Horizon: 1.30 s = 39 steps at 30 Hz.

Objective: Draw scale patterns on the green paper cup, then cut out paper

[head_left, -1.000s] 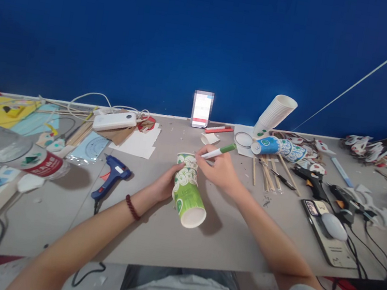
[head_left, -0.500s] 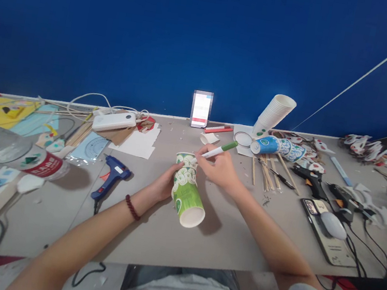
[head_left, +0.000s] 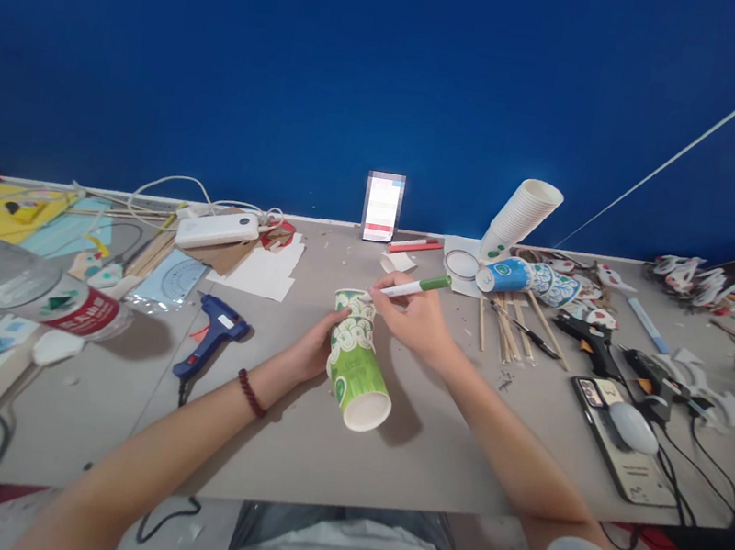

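My left hand (head_left: pixel 316 347) is wrapped round the left side of a green-and-white patterned piece made of paper cups (head_left: pixel 358 374), which appear joined end to end. Its round white end tilts toward me, and leafy scallop shapes cover the far part. In my right hand (head_left: pixel 413 318) is a marker (head_left: pixel 416 286) with a white barrel and green end, pinched like a pen. The marker's tip is at the far, upper part of the cups; whether it touches the paper is too small to tell. Some of my left fingers are hidden behind the cups.
A blue glue gun (head_left: pixel 214 339) and a water bottle (head_left: pixel 24 281) lie to the left. On the right are a blue patterned cup piece (head_left: pixel 507 276), a leaning stack of paper cups (head_left: pixel 523 216), wooden sticks (head_left: pixel 508 334) and a phone (head_left: pixel 618 454) under a mouse (head_left: pixel 632 428).
The marker has tipped slightly, its green end a little lower and further right. My right hand has shifted a touch over the cups, which have barely moved.
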### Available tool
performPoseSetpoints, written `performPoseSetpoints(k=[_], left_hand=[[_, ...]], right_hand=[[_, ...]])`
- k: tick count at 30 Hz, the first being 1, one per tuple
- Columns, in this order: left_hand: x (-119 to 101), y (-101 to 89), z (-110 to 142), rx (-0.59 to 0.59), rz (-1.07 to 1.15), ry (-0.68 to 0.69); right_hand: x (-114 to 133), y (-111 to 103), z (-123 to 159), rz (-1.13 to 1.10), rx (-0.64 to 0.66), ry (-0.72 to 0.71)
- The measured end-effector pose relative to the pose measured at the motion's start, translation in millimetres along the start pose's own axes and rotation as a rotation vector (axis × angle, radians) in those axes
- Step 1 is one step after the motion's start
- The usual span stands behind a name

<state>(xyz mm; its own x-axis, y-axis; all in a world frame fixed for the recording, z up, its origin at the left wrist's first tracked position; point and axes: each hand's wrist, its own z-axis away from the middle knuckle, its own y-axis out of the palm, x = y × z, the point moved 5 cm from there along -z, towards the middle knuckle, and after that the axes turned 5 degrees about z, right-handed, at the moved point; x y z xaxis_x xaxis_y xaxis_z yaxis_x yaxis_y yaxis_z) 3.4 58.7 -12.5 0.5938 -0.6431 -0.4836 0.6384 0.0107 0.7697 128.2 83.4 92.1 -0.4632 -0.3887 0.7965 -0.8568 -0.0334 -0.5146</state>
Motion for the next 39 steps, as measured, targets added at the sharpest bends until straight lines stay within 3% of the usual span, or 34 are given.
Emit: performPoseSetpoints(k=[19,30,39], left_hand=[[-0.4,0.5,0.6,-0.023,0.021,0.008],[1.0,-1.3,-0.3,0.014,0.026,-0.018],[1.7,-0.4,0.7,0.005,0.022,-0.017]], right_hand=[[0.1,0.3,3.2,0.11,0.041,0.008],[-4.4,-1.9,0.5,-0.052,-0.021,0.066],[-6.6,-0.8,1.6,-0.04,-0.041,0.061]])
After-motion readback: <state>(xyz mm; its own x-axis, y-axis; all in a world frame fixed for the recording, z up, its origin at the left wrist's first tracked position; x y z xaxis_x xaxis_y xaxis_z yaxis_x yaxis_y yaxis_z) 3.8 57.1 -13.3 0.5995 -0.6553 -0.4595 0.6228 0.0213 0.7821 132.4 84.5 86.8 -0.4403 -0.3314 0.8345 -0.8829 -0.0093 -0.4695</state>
